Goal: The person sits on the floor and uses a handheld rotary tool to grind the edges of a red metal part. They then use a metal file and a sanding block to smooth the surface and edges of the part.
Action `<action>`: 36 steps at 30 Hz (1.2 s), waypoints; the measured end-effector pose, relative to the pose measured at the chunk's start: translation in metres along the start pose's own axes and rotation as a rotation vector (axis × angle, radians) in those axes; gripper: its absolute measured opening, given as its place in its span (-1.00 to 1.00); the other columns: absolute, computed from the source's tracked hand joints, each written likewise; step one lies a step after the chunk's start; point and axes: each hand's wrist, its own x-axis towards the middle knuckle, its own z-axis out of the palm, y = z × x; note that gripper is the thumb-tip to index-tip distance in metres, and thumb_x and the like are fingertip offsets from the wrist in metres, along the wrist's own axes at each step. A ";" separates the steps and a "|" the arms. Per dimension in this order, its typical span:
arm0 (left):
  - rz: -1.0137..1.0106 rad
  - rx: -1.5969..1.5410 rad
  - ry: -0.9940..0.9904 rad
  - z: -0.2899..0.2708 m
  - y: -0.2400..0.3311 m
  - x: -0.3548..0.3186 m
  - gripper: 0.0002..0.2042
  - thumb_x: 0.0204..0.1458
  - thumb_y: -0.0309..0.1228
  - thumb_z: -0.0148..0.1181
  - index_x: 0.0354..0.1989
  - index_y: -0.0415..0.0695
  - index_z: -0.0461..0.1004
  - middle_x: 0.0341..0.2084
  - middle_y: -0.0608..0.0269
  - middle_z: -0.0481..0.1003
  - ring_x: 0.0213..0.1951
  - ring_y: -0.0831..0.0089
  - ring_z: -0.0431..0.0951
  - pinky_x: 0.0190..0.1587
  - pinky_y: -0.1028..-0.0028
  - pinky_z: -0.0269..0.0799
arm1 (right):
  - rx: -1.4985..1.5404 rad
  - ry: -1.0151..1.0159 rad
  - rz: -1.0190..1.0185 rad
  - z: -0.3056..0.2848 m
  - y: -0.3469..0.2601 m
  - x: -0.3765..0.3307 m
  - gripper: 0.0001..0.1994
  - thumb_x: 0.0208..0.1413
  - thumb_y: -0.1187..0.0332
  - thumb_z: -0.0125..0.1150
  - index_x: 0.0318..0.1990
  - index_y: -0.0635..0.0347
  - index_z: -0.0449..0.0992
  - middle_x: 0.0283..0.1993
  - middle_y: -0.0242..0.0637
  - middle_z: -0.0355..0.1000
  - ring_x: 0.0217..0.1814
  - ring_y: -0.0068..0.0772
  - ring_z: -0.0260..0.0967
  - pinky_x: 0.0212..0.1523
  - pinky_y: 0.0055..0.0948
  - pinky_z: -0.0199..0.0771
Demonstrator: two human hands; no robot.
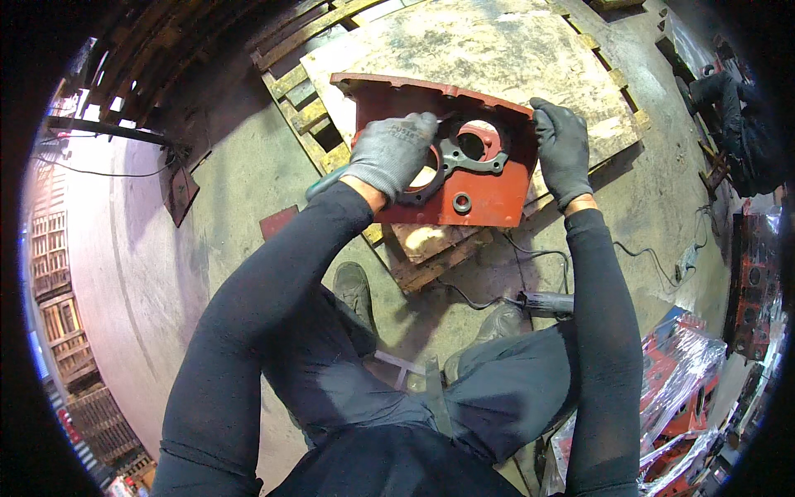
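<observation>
A red-painted metal housing [505, 186] with round bored openings and bare grey machined faces is propped on edge at a wooden pallet. My right hand [563, 149], in a grey glove, is closed on the housing's upper right edge. My left hand [392, 152], also gloved, is curled into a fist over the housing's left opening. A thin pale tip shows beyond its fingers, but what it grips is mostly hidden. Behind my left wrist a teal rounded thing [325, 182] shows in part; I cannot tell whether it belongs to what the hand holds.
Under the housing lies a plywood sheet [530, 50] on the pallet [310, 116]. A dark cylindrical tool [548, 303] with a cable rests on the floor near my right foot. Plastic-wrapped red parts [675, 373] stand at lower right. Someone in dark clothes [737, 124] is at far right.
</observation>
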 end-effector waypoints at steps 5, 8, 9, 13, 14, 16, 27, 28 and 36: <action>-0.035 0.086 -0.130 0.004 0.036 0.021 -0.80 0.18 -0.39 0.20 -0.03 -0.07 0.47 -0.19 0.06 0.63 -0.18 0.07 0.73 -0.21 0.14 0.68 | 0.053 0.009 -0.010 -0.001 -0.002 0.000 -0.67 0.40 0.14 0.13 0.07 0.13 0.68 0.03 -0.09 0.64 0.09 0.06 0.51 0.20 -0.10 0.43; 0.032 0.028 0.007 -0.002 0.031 0.019 -0.85 0.22 -0.32 0.16 -0.18 -0.07 0.60 -0.29 0.06 0.70 -0.23 0.08 0.77 -0.24 0.11 0.69 | 0.050 -0.018 0.016 -0.001 0.002 0.001 -0.66 0.40 0.12 0.14 0.07 0.13 0.68 0.03 -0.09 0.63 0.09 0.08 0.50 0.20 -0.09 0.42; 0.006 0.021 0.001 -0.004 0.029 0.014 -0.85 0.21 -0.31 0.17 -0.18 -0.07 0.59 -0.29 0.07 0.69 -0.23 0.07 0.77 -0.24 0.12 0.69 | 0.054 -0.018 0.023 -0.002 0.002 -0.001 -0.66 0.40 0.11 0.14 0.07 0.13 0.68 0.02 -0.08 0.63 0.09 0.08 0.50 0.20 -0.09 0.42; -0.072 0.078 -0.009 -0.010 0.013 -0.004 -0.81 0.17 -0.35 0.22 -0.07 -0.05 0.45 -0.24 0.09 0.63 -0.18 0.10 0.73 -0.24 0.14 0.66 | 0.044 -0.001 0.005 -0.001 0.004 0.000 -0.66 0.40 0.11 0.14 0.06 0.13 0.68 0.01 -0.08 0.63 0.08 0.07 0.50 0.19 -0.08 0.43; -0.089 0.093 -0.035 -0.010 0.009 -0.004 -0.75 0.16 -0.38 0.23 -0.01 -0.03 0.43 -0.23 0.09 0.61 -0.16 0.08 0.72 -0.22 0.14 0.64 | 0.041 -0.003 0.004 0.001 0.004 0.001 -0.66 0.40 0.11 0.14 0.06 0.13 0.68 0.00 -0.08 0.63 0.08 0.07 0.50 0.19 -0.08 0.43; -0.104 0.108 -0.037 -0.004 0.008 0.000 -0.75 0.16 -0.37 0.24 -0.01 -0.04 0.43 -0.21 0.10 0.61 -0.15 0.08 0.71 -0.22 0.14 0.64 | 0.046 0.000 0.011 0.002 0.003 0.000 -0.66 0.40 0.12 0.14 0.05 0.14 0.68 -0.01 -0.08 0.64 0.07 0.07 0.51 0.19 -0.09 0.42; 0.274 -0.355 0.120 -0.001 0.044 0.006 -0.63 0.11 -0.40 0.31 0.13 0.08 0.57 -0.17 0.08 0.67 -0.14 0.03 0.70 -0.09 0.14 0.61 | 0.034 -0.087 0.040 -0.005 0.003 0.002 -0.65 0.44 0.17 0.11 0.12 0.19 0.65 0.07 -0.03 0.61 0.11 0.00 0.55 0.19 -0.16 0.49; 0.190 -0.503 0.072 -0.008 0.060 0.004 -0.63 0.15 -0.39 0.30 0.16 0.07 0.56 -0.17 0.06 0.67 -0.13 0.02 0.69 -0.09 0.14 0.60 | 0.136 -0.069 0.092 -0.009 0.005 0.000 -0.66 0.41 0.19 0.14 0.13 0.19 0.65 0.08 -0.02 0.61 0.13 0.01 0.54 0.21 -0.15 0.49; -0.529 -1.540 0.100 -0.043 0.029 -0.021 -0.72 0.46 -0.33 -0.07 0.17 -0.23 0.40 -0.39 0.11 0.62 -0.49 0.41 0.64 -0.40 0.42 0.62 | 0.578 -0.257 0.266 -0.050 -0.096 -0.039 -0.59 0.35 0.12 0.29 0.17 0.24 0.59 -0.16 -0.07 0.60 -0.13 -0.25 0.58 -0.01 -0.28 0.56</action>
